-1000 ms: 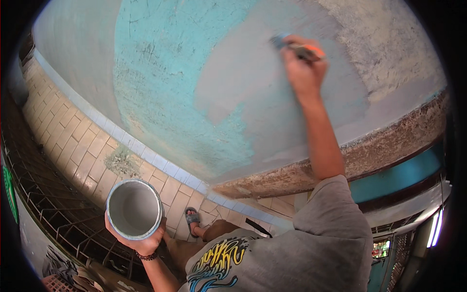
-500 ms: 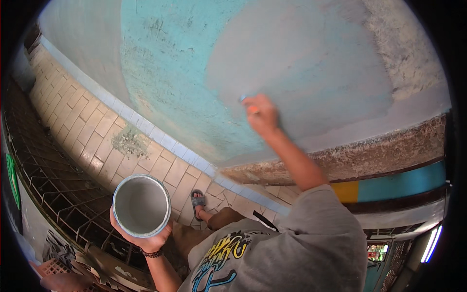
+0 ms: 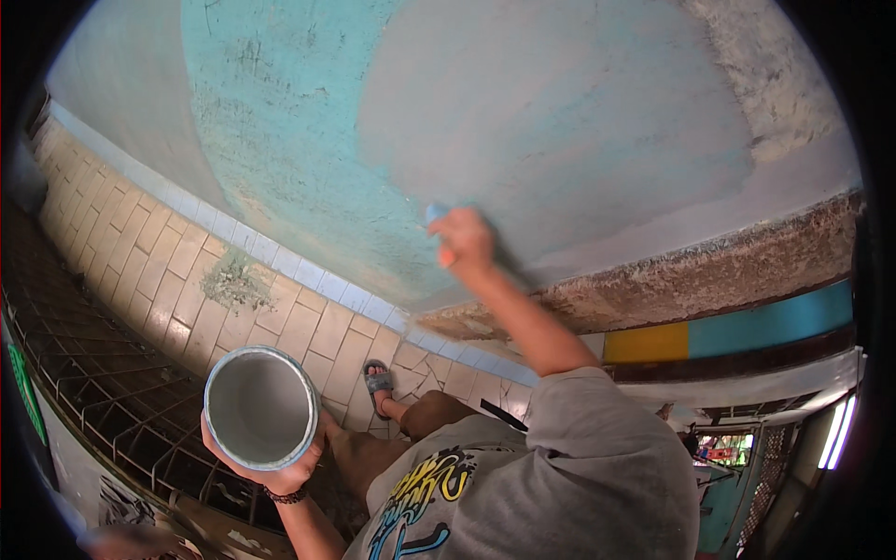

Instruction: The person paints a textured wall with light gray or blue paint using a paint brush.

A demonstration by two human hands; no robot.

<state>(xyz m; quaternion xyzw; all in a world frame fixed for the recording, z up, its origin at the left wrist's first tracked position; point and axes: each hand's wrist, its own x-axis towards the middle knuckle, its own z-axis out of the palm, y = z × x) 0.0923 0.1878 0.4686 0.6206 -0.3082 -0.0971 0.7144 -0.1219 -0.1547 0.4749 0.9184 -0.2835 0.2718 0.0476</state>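
My right hand (image 3: 464, 241) is raised against a wall (image 3: 308, 168) of worn turquoise paint, closed on a paintbrush (image 3: 435, 214) whose tip touches the lower edge of a fresh grey painted patch (image 3: 551, 121). Only the brush's pale blue end shows past my fingers. My left hand (image 3: 280, 474) holds a round paint can (image 3: 260, 407) from below, near my waist; its inside is coated grey.
Beige tiles (image 3: 149, 271) cover the floor along a pale blue tile strip at the wall's foot. A metal grate (image 3: 103, 392) lies at the left. My sandalled foot (image 3: 378, 383) stands on the tiles. A rough brown ledge (image 3: 709, 271) runs right.
My right hand has swept the brush down and to the left across the wall, from the upper right of the grey patch to its lower left edge. The can stays in my left hand.
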